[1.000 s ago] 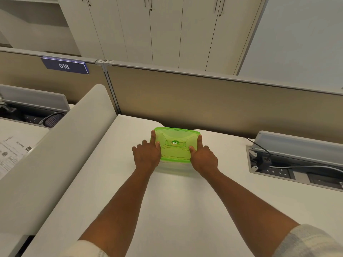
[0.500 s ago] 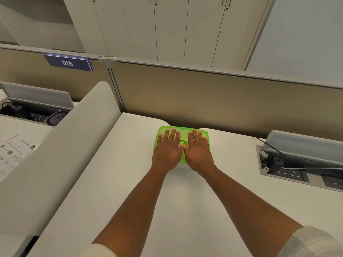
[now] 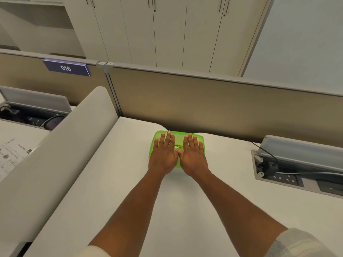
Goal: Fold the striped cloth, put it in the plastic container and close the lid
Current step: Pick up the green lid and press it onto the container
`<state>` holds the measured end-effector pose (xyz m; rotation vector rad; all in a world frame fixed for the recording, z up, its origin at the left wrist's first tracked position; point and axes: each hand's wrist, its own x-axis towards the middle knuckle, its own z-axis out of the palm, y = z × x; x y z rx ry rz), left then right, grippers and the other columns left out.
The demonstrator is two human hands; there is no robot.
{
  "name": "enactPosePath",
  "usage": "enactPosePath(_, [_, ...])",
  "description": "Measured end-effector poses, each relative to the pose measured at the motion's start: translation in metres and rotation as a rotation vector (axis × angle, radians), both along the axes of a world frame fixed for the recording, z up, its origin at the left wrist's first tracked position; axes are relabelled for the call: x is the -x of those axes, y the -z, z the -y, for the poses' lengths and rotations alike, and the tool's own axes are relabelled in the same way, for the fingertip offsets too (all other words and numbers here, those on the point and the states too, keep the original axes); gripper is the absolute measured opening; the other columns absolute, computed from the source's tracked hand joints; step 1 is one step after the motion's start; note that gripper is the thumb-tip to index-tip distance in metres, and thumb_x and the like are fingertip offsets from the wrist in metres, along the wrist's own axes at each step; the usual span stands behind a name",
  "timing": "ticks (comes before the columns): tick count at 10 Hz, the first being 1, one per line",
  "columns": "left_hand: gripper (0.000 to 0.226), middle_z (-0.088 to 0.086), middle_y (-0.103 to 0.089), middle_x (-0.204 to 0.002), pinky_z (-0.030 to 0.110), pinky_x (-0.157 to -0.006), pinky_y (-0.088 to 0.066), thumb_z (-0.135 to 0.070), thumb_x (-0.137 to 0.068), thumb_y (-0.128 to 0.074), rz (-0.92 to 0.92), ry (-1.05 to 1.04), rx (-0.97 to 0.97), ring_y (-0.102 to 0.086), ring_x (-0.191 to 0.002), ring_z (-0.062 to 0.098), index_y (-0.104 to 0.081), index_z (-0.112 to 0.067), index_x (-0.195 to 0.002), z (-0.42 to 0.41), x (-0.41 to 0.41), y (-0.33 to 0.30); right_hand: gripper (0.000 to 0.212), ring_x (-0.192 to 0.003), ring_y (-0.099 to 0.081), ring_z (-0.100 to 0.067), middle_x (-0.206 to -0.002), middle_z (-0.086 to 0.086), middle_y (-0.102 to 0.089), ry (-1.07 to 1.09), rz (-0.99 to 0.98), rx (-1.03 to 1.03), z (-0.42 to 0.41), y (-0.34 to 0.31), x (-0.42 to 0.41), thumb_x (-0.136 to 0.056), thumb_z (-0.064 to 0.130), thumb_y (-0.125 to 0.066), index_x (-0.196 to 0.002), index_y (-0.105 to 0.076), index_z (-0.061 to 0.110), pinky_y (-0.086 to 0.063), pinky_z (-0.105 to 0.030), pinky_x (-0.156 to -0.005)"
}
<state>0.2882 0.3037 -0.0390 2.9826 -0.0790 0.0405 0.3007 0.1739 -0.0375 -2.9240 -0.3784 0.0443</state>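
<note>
Right now the biggest worry is the lid (image 3: 179, 135) not snapping all the way down. Both hands press near the middle, so I think the corners and the far edge could stay up a little, and the box would only look shut. The striped cloth cannot be seen at all; if it is inside and bunched up high, it could push the lid back up. A smaller worry is the box sliding. The plastic container (image 3: 154, 145) sits on a smooth white desk (image 3: 115, 182), close to the tan wall panel (image 3: 204, 106) behind it, and a hard push could make it skid toward that panel.

Both arms reach straight out from the person, side by side, and come close together at the wrists. The left hand (image 3: 164, 154) lies flat on the left half of the green lid, palm down, fingers spread and pointing away. The right hand (image 3: 193, 156) lies flat on the right half the same way. Neither hand grips anything; both are opened out and pushing down. The two thumbs touch or nearly touch in the middle, just below the little round logo (image 3: 177, 146) on the lid. Off to the right, well apart, is a socket box (image 3: 278, 175) with a black cable.
</note>
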Motion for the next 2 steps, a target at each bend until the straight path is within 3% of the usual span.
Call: enactPosePath(2, [0.062,0.009,0.001,-0.164,0.044,-0.123,-0.003,-0.035,-0.102,-0.024,0.108,0.021,0.012,0.003,-0.151,0.025,-0.007,-0.009,-0.155,0.009,-0.002,-0.046,0.063,-0.150,0.002,-0.028,-0.163,-0.014,-0.002,0.019,0.090,-0.081,0.008,-0.045,0.001,-0.103,0.040,-0.021,-0.153,-0.008,0.005,0.000,-0.044,-0.121])
